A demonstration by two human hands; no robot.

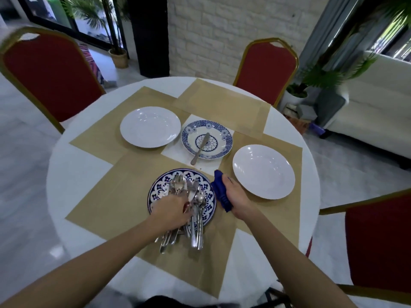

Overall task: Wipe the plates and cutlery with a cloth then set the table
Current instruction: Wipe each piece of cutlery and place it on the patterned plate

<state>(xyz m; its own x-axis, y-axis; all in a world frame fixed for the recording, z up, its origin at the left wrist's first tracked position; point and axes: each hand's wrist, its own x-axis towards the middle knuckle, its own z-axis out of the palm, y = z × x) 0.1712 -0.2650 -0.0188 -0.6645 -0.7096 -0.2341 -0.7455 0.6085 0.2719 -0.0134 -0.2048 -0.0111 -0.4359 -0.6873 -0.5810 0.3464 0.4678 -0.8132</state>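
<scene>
A blue-patterned plate (160, 187) lies on the near placemat with a heap of spoons, knives and forks (193, 196) across it, their handles hanging over its near rim. My left hand (171, 211) grips several of these pieces at the plate's near left side. My right hand (235, 196) holds a bunched blue cloth (220, 187) just right of that plate. A second blue-and-white plate (191, 132) at the table's middle carries a single knife (201, 147). One white plate (150, 127) sits far left and another white plate (264, 171) sits right.
The round white table (73, 174) carries several tan placemats (106, 205). Red chairs stand at far left (49, 76), far middle (266, 70) and near right (378, 241). A white sofa (378, 107) and potted plants are behind on the right.
</scene>
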